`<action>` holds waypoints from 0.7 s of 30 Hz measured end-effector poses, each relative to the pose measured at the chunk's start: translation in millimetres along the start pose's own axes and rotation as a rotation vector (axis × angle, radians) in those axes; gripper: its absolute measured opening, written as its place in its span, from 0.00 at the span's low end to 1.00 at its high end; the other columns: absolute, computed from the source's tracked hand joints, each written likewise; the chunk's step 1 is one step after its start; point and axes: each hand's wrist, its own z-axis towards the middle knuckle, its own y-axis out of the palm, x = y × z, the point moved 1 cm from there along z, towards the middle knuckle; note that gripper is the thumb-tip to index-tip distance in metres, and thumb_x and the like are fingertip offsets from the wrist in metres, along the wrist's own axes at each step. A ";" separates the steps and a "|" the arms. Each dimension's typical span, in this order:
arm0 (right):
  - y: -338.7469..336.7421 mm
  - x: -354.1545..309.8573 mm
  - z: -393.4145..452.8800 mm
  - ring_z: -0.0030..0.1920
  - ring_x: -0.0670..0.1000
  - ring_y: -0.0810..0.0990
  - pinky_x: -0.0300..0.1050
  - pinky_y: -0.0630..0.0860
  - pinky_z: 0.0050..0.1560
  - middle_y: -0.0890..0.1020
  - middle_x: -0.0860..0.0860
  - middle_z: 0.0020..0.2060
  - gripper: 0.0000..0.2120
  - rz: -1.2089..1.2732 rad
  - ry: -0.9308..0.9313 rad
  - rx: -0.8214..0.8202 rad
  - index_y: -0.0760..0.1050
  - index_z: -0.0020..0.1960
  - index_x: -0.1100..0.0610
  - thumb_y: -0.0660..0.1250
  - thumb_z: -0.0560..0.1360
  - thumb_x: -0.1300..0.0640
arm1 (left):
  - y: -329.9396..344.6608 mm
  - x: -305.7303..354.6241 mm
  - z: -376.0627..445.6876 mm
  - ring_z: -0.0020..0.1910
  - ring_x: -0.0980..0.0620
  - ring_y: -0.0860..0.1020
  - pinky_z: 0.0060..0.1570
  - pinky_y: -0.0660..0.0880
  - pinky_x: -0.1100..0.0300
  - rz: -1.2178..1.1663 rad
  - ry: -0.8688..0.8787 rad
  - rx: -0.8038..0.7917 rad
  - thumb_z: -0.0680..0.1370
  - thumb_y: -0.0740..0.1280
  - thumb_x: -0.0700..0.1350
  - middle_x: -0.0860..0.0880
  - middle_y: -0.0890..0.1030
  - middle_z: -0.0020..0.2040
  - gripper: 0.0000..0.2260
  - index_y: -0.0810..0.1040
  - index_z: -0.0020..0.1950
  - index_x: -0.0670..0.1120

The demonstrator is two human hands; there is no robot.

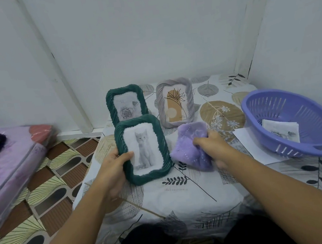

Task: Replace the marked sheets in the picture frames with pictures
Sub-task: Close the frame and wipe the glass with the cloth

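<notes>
Left hand: your left hand (114, 163) grips the cat frame (142, 149) at its lower left edge. The thumb lies flat across the front, its tip reaching onto the white border of the picture; the fingers wrap behind the frame and cannot be seen.

Cat frame: dark green with a twisted rim, held tilted toward you, its lower edge near or on the tablecloth (184, 195); contact cannot be confirmed. It holds a grey picture of a sitting cat.

Right hand: your right hand (212, 146) is curled around a bunched purple cloth (191, 148), the fingers dug into its right side. The cloth lies on the table just right of the cat frame, and whether the two touch cannot be told.

Rose frame: a second dark green frame (126, 103) stands upright behind the cat frame, partly covered by it. It shows a grey picture of roses.

Grey frame: a grey frame (175, 102) stands upright just beside the rose frame, to its right, behind the cloth. It holds a print of a line-drawn plant over tan shapes.

Basket: a purple slotted basket (292, 119) sits at the right side of the table, well apart from your hands. Printed sheets (281, 131) lie inside it.

Loose paper: a white sheet (244, 138) lies flat on the table, partly under the basket.

Surroundings: a purple covered mattress (11, 169) lies at the left on a patterned floor (49, 186).
</notes>
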 end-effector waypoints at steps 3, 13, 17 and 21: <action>5.4 -1.6 7.2 0.51 0.59 0.85 0.58 0.85 0.48 0.83 0.57 0.53 0.11 -0.047 0.059 -0.046 0.76 0.60 0.56 0.71 0.78 0.58 | -6.6 9.5 -1.5 0.59 0.42 0.84 0.57 0.79 0.45 -0.017 0.019 0.027 0.83 0.63 0.34 0.42 0.84 0.61 0.14 0.77 0.67 0.43; 19.8 3.3 22.9 0.51 0.54 0.78 0.51 0.77 0.50 0.79 0.52 0.53 0.22 -0.694 -0.259 0.063 0.70 0.60 0.54 0.76 0.73 0.50 | -18.4 26.4 -3.2 0.60 0.40 0.83 0.63 0.77 0.39 -0.025 0.017 0.044 0.83 0.63 0.34 0.42 0.84 0.61 0.14 0.77 0.68 0.43; 22.7 4.4 19.7 0.64 0.57 0.70 0.52 0.71 0.65 0.71 0.54 0.63 0.28 -0.881 -0.442 0.238 0.67 0.69 0.52 0.74 0.75 0.46 | -13.5 29.1 -4.0 0.59 0.41 0.84 0.60 0.79 0.41 -0.016 0.017 0.039 0.82 0.64 0.34 0.42 0.85 0.61 0.14 0.77 0.67 0.43; 37.8 -17.1 0.6 0.56 0.49 0.75 0.43 0.73 0.57 0.76 0.49 0.55 0.09 -0.544 -0.606 0.157 0.75 0.59 0.52 0.64 0.82 0.49 | -0.9 36.0 -5.8 0.59 0.41 0.84 0.57 0.80 0.43 0.004 0.015 -0.010 0.83 0.63 0.34 0.42 0.85 0.60 0.14 0.77 0.67 0.43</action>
